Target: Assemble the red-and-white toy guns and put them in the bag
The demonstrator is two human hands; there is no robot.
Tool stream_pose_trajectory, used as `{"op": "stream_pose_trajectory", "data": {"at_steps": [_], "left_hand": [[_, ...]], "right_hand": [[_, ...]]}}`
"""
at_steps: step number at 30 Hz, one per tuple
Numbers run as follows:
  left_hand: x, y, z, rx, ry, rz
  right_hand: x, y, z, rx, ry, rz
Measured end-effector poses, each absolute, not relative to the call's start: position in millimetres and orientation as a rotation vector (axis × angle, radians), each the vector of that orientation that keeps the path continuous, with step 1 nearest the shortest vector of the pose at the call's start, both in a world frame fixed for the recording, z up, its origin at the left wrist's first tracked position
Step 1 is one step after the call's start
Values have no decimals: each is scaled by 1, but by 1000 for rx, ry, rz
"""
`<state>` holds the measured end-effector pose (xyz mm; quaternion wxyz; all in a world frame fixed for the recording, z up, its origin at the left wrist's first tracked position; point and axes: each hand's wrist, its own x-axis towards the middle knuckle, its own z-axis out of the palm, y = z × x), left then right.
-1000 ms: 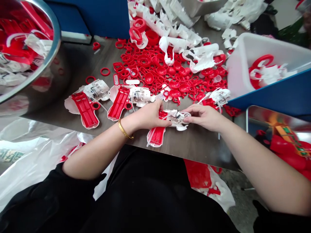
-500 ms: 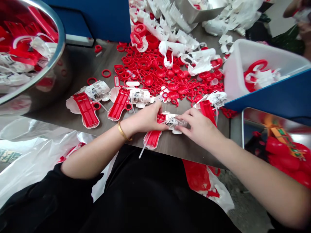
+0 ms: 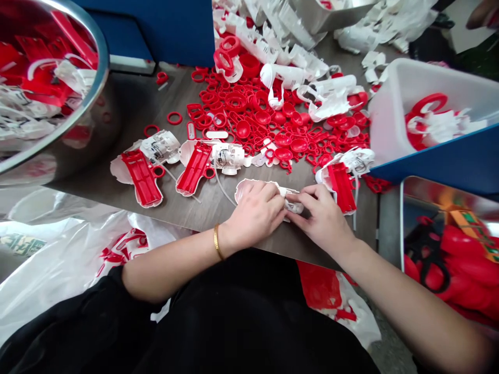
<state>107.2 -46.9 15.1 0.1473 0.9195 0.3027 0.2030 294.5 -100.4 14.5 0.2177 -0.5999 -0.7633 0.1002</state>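
A half-built toy gun [image 3: 242, 188] lies on the table in front of me, its white shell edge showing above my left hand. My left hand [image 3: 255, 213] is closed over its middle and covers the red handle. At the front end, my right hand [image 3: 325, 215] pinches a white and clear part [image 3: 293, 206] between thumb and fingers. Two similar toy guns, one at far left [image 3: 142, 176] and one nearer [image 3: 195, 169], lie with red handles and wired white bodies showing. Beside my right hand is another toy gun [image 3: 342, 187]. A thin pale tube [image 3: 224, 191] curves toward my left hand.
Small red parts [image 3: 249, 119] are heaped behind, with white shells [image 3: 286, 78] on top. A metal bowl [image 3: 102, 57] stands left, a translucent bin [image 3: 384, 114] right. A metal tray [image 3: 403, 223] holds red pieces and black scissors [image 3: 434, 270]. A person's hand shows top right.
My left hand has slid forward over the toy gun, hiding its red handle and wired middle. My right hand stays pinching at the front. The view has shifted slightly.
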Motion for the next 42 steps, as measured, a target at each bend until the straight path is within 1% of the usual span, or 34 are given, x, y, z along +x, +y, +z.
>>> {"op": "stream_pose_trajectory", "data": {"at_steps": [4,6,10,12,14,17,19,22,26,29,31,32,33,35,36,39,42], "left_hand": [[88,-63,12,2691,775,461],[75,-69,13,2716,748,409],[68,-52,28,2567,592,502],[78,-30,37,2491,626,522],[94,-8,43,2455,627,328],[113,15,48,2343,553,10],[118,20,50,2330,521,-56],[117,18,48,2369,535,-60],[106,7,37,2494,544,79],[98,1,26,2691,451,181],[97,-1,22,2758,419,183],[97,-1,20,2771,428,178],[98,-1,20,2777,448,179],[101,0,20,2777,496,184],[102,0,21,2771,516,183],[101,0,25,2740,555,205],[93,-2,30,2689,594,323]], "right_hand": [[293,-101,15,-1601,-2045,363],[290,-100,12,-1581,-2007,347],[285,-99,0,-1520,-2032,139],[282,-100,-4,-1512,-2048,11],[280,-103,-3,-1538,-2037,-71],[274,-109,10,-1491,-2019,-102],[265,-110,21,-1373,-2129,-34],[251,-108,30,-1282,-2383,71],[257,-115,29,-1296,-2363,120],[282,-123,33,-1353,-2425,418],[298,-115,40,-1440,-2400,601],[304,-105,42,-1519,-2351,591],[308,-91,44,-1622,-2291,503],[311,-55,44,-1865,-2286,198],[312,-37,44,-1948,-2381,123],[311,4,41,-2036,-2670,26],[312,16,41,-1995,-2824,-6]]}}
